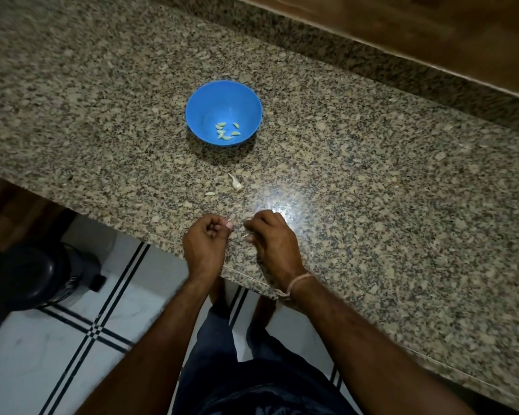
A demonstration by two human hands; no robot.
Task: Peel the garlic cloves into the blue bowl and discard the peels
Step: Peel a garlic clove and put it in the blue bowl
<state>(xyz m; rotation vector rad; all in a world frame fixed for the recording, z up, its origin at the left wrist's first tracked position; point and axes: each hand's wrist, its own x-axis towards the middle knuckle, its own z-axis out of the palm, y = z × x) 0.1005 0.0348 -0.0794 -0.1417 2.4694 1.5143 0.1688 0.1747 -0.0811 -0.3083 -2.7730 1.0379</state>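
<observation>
Head view. Counter (372, 181): polished granite, speckled tan, grey and black, with a bright glare patch near the hands and a raised back edge of the same stone. Bowl (224, 94): blue, round, smooth-walled, upright on the counter's middle, well beyond the hands. Cloves (226, 131): several peeled, pale, crescent-shaped, lying loose on the bowl's floor. Unpeeled clove (236, 184): off-white, papery, with a curled pointed tail, on the granite between bowl and hands. Scrap (210, 193): small, pale, oval, just left of that clove. Left hand (207, 244): over the counter's near edge, fingers curled inward, thumb and forefinger pinching a garlic piece (231, 218), pale and pointed; whether clove or peel is unclear. Right hand (270, 238): just beside the left, apart from it, fingers curled; a thin pale sliver (245, 236) shows at its fingertips, held or not I cannot tell. Wrist thread (300, 282): pale cord on the right wrist. Bin (33, 274): black, round, glossy, on the floor (42, 369) of white tiles with black stripes.
</observation>
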